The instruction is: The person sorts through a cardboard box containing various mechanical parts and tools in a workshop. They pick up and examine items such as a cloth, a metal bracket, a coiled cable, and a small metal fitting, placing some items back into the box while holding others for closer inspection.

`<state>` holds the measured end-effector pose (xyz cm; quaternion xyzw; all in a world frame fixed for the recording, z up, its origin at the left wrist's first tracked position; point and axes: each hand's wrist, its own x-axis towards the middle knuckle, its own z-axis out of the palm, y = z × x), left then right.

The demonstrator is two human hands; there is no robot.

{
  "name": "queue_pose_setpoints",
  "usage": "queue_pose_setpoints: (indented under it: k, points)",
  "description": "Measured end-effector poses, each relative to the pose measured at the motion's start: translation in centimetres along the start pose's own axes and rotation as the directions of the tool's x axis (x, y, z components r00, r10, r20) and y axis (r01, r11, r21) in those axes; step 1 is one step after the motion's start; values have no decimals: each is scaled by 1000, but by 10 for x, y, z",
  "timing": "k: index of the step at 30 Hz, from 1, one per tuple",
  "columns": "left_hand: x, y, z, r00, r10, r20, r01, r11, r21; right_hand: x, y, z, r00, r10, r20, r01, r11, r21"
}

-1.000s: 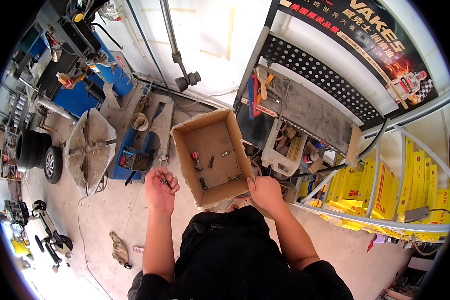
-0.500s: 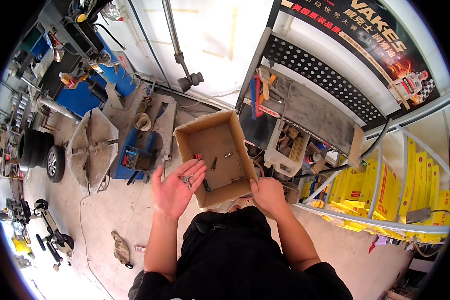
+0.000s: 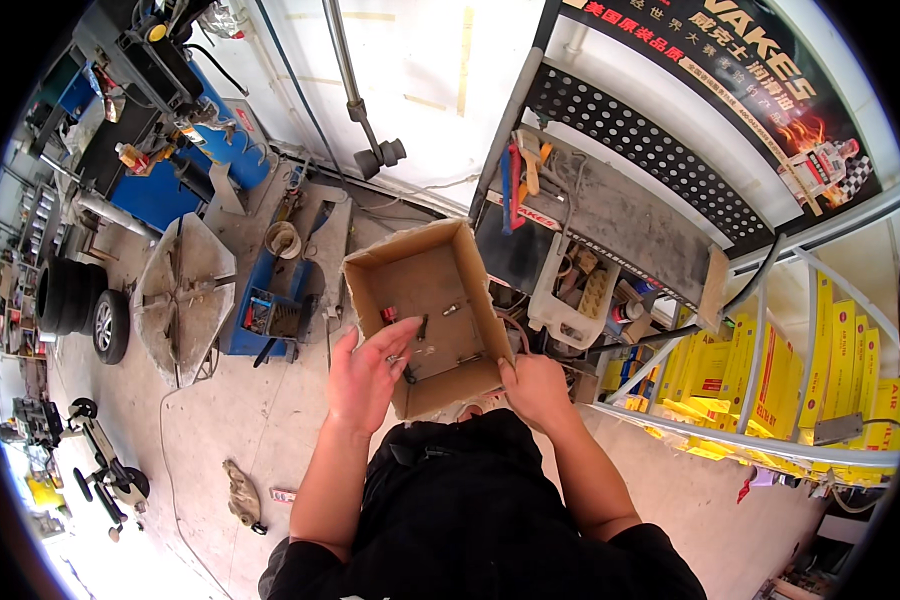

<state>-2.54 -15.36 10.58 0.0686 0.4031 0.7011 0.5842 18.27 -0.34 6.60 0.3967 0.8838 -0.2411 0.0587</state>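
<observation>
An open brown cardboard box (image 3: pixel 390 268) is held up in front of me, with a few small metal parts and a red piece (image 3: pixel 388 315) loose on its bottom. My right hand (image 3: pixel 535 388) grips the box's near right corner. My left hand (image 3: pixel 367 375) is at the box's near left edge, palm up with the fingers spread and reaching over the rim; small metal bits (image 3: pixel 407 358) lie by its fingertips.
A tyre-changing machine (image 3: pixel 185 290) and a blue tool tray (image 3: pixel 270 312) stand on the concrete floor to the left. Stacked tyres (image 3: pixel 75 310) lie further left. To the right are a grey workbench (image 3: pixel 610 215) with tools and shelves of yellow boxes (image 3: pixel 770 370).
My left hand was closed away from the box, then opened with small parts on the palm and moved right to the box's rim. My right hand stays on the box.
</observation>
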Motion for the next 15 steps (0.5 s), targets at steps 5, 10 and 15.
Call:
queue_pose_setpoints:
  k: [5,10,15]
  points:
    - [-1,0,6,1000,2,3,-2,998,57,-2,-1,1,999,-20,-32,21,1000,23]
    - [-2,-2,2,1000,9,26,-10,999,33,-4,-1,2,998,-25,-49,27,999,29]
    - [-1,-7,-25,998,4,66,-6,999,33,-4,0,4,999,-11,-38,12,999,31]
